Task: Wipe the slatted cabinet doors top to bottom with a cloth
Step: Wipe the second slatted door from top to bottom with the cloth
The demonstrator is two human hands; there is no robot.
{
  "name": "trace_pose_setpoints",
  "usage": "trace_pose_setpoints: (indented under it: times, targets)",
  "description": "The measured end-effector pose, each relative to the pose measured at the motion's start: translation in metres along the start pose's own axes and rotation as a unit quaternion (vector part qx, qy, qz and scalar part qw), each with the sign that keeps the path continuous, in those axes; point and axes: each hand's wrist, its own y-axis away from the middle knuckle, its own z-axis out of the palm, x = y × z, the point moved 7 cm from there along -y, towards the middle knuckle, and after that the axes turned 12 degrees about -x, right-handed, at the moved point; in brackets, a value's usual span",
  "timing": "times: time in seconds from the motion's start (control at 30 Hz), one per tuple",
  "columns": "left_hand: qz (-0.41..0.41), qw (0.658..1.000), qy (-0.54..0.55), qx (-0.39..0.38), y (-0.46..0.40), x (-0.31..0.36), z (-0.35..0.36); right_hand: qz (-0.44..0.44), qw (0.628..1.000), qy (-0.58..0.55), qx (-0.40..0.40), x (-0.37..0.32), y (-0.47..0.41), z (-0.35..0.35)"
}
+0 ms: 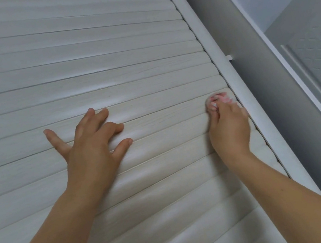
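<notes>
A white slatted cabinet door [87, 69] fills most of the view, its rounded slats running side to side. My left hand [91, 144] lies flat on the slats near the middle, fingers spread, holding nothing. My right hand [228, 126] presses a small pink and white cloth [217, 99] against a slat at the door's right end, right beside the door's white side frame [228, 71]. Most of the cloth is hidden under my fingers.
To the right of the frame runs a grey side panel [263, 87], then a white edge strip [292, 75] and a grey wall with a moulded panel [316, 72]. A small white tab [229, 57] sticks out from the frame.
</notes>
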Motion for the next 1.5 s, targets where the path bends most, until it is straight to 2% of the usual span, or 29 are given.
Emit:
trace_pose_setpoints:
  times: [0.13, 0.2, 0.27, 0.3, 0.37, 0.4, 0.47, 0.53, 0.63, 0.83, 0.9, 1.07, 1.27, 1.33, 1.43, 1.5]
  targets:
    - [-0.009, 1.000, 0.007, -0.004, 0.000, 0.000, 0.000, -0.072, 0.996, -0.041, -0.031, -0.053, 0.033, 0.009]
    - [-0.013, 1.000, 0.008, -0.008, 0.000, 0.000, 0.000, -0.136, 0.986, -0.084, -0.039, -0.089, 0.056, 0.006]
    - [-0.017, 1.000, 0.009, -0.015, 0.000, 0.001, -0.001, -0.207, 0.962, -0.154, -0.091, -0.123, 0.075, 0.002]
    - [-0.019, 1.000, 0.009, -0.018, 0.000, 0.000, -0.001, -0.213, 0.943, -0.214, -0.136, -0.130, 0.078, 0.001]
    - [-0.021, 0.999, 0.009, -0.031, 0.000, -0.001, -0.002, -0.110, 0.896, -0.362, -0.234, -0.118, 0.065, 0.000]
    - [-0.020, 0.999, 0.009, -0.038, 0.000, -0.001, -0.002, -0.047, 0.871, -0.422, -0.247, -0.102, 0.055, -0.003]
    - [-0.018, 0.999, 0.007, -0.050, 0.002, -0.002, -0.003, 0.033, 0.866, -0.460, -0.193, -0.054, 0.028, -0.015]
    - [-0.019, 0.998, 0.009, -0.057, 0.002, -0.002, -0.002, 0.103, 0.874, -0.453, -0.141, -0.001, 0.009, -0.023]
    - [-0.024, 0.998, 0.016, -0.056, 0.001, -0.002, -0.002, 0.170, 0.908, -0.374, -0.085, 0.059, 0.001, -0.024]
    - [-0.042, 0.998, 0.019, -0.037, 0.005, -0.001, 0.002, 0.092, 0.980, -0.169, -0.050, 0.060, 0.009, -0.020]
    - [-0.052, 0.998, 0.025, -0.031, 0.007, 0.000, 0.003, 0.095, 0.990, -0.086, -0.053, 0.054, 0.013, -0.015]
    - [-0.056, 0.997, 0.039, -0.024, 0.009, 0.002, 0.004, 0.101, 0.988, -0.094, -0.074, 0.039, 0.034, -0.006]
    - [-0.055, 0.997, 0.053, -0.016, 0.009, 0.003, 0.004, -0.009, 0.989, -0.126, -0.073, -0.030, 0.085, 0.002]
    - [-0.059, 0.997, 0.053, -0.014, 0.009, 0.002, 0.004, -0.076, 0.987, -0.113, -0.082, -0.063, 0.101, 0.006]
    - [-0.065, 0.996, 0.049, -0.024, 0.009, 0.001, 0.004, -0.194, 0.963, -0.127, -0.140, -0.107, 0.121, 0.008]
    - [-0.061, 0.996, 0.050, -0.042, 0.008, 0.001, 0.002, -0.210, 0.943, -0.221, -0.132, -0.107, 0.113, -0.012]
